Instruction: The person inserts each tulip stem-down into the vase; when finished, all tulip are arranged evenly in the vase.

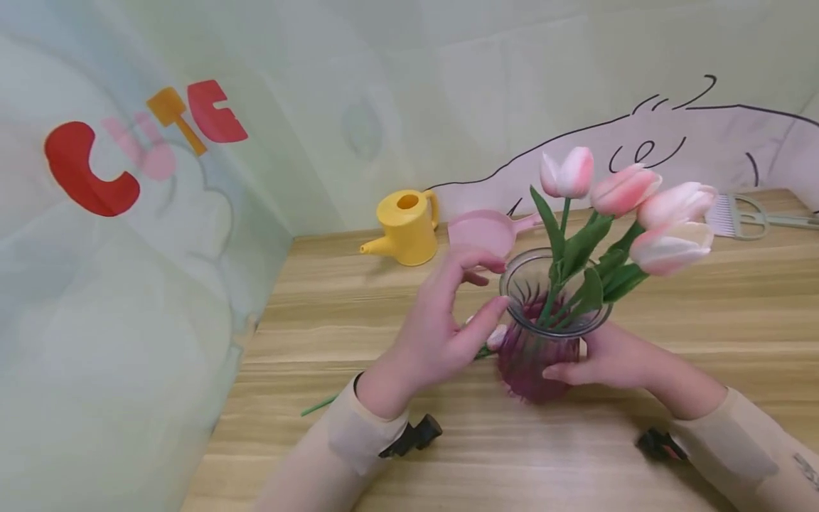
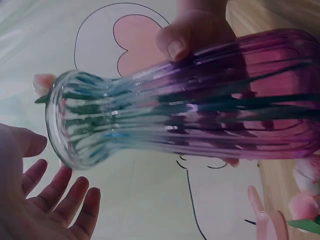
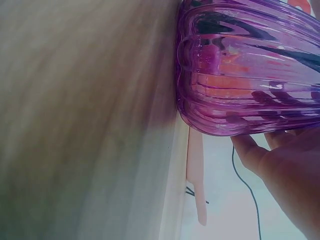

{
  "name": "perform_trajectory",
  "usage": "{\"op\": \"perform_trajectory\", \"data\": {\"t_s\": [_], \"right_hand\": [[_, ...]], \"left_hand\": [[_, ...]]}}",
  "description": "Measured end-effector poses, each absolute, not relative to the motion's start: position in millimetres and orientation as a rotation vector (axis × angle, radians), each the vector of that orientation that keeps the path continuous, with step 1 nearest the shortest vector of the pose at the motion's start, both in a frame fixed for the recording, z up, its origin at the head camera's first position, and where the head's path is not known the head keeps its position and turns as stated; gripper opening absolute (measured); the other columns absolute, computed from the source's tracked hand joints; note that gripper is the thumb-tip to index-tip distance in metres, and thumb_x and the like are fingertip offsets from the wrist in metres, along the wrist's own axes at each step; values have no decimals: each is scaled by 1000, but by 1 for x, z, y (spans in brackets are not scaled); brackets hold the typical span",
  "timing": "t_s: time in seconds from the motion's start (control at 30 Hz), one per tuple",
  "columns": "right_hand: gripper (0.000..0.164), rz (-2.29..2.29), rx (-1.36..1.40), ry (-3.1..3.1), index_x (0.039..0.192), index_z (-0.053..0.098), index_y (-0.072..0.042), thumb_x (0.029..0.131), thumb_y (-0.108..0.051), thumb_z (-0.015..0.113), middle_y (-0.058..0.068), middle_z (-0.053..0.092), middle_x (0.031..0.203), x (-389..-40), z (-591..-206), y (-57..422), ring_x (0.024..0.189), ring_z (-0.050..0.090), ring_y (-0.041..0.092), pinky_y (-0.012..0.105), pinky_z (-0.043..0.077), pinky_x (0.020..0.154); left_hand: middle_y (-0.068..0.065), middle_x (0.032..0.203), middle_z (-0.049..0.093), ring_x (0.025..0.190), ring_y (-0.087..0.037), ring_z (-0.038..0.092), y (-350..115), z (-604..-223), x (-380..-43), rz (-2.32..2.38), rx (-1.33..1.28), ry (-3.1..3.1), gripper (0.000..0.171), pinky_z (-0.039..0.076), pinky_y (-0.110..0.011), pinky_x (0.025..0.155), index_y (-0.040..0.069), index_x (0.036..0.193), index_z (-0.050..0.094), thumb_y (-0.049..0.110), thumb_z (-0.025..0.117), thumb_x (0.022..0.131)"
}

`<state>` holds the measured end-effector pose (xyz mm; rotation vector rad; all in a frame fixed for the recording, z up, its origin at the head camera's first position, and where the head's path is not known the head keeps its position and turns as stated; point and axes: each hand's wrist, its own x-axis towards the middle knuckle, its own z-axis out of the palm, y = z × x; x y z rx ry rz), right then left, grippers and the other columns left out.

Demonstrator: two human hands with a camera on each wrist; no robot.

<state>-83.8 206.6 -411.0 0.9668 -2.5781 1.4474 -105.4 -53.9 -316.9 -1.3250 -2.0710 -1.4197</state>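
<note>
Right hand (image 1: 617,359): Fingers curl round the side of a ribbed glass vase (image 1: 537,363) at mid-body, thumb laid across the near face, in what looks like a secure hold.
Left hand (image 1: 444,320): Holding nothing, it hovers beside the vase's rim, fingers loosely bent and thumb spread apart; whether the thumb brushes the glass cannot be told.
Vase: Clear at the mouth and purple below, it stands on the wooden table (image 1: 512,469) between the two hands.
Tulips in the vase (image 1: 584,245): Four pink-and-white blooms lean toward the person's right, green stems running down inside the glass.
Loose tulip (image 1: 496,337): At least one more lies on the table, partly hidden by the left hand, its bloom near the vase.
Step in hand: By all appearances, a flower arrangement partway along, the vase steadied by one hand while the other is free.
Next move: Adding the loose tulip would call for the left hand to pinch its stem and guide the end over the rim, the right bracing the glass.
Back of the table: A yellow watering can (image 1: 408,231), a pink scoop (image 1: 481,231) and a comb-like tool (image 1: 750,219) sit along the wall.
</note>
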Motion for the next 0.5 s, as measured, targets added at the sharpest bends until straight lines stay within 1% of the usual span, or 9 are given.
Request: {"op": "perform_trajectory", "data": {"t_s": [0.17, 0.3, 0.4, 0.5], "right_hand": [[73, 1423, 949, -2592, 137, 54, -14, 75, -15, 92, 2, 64, 130, -83, -411, 207, 122, 53, 0, 13, 38, 105], [70, 1422, 923, -2610, 135, 55, -14, 75, -16, 92, 0, 65, 128, -81, -412, 208, 120, 55, 1, 14, 40, 104], [70, 1423, 917, -2621, 135, 55, -14, 76, -17, 92, 0, 64, 129, -82, -412, 208, 121, 55, 2, 15, 41, 104], [71, 1432, 925, -2619, 136, 55, -15, 76, -17, 93, 0, 64, 129, -83, -412, 208, 121, 55, 2, 15, 40, 105]], "left_hand": [[-13, 118, 62, 114, -21, 61, -67, -327, -111, -1410, -1278, -2178, 30, 56, -36, 96, -1, 124, 55, 2, 66, 96], [-6, 112, 65, 107, -17, 62, -82, -339, -115, -1282, -1233, -2342, 23, 55, -33, 96, 4, 120, 59, 6, 66, 98], [2, 104, 66, 97, -11, 63, -98, -349, -118, -1163, -1154, -2541, 15, 57, -30, 89, 10, 114, 63, 11, 67, 99], [10, 90, 62, 82, -5, 59, -115, -362, -119, -1005, -1069, -2777, 7, 56, -28, 76, 18, 107, 65, 18, 68, 100]]}}
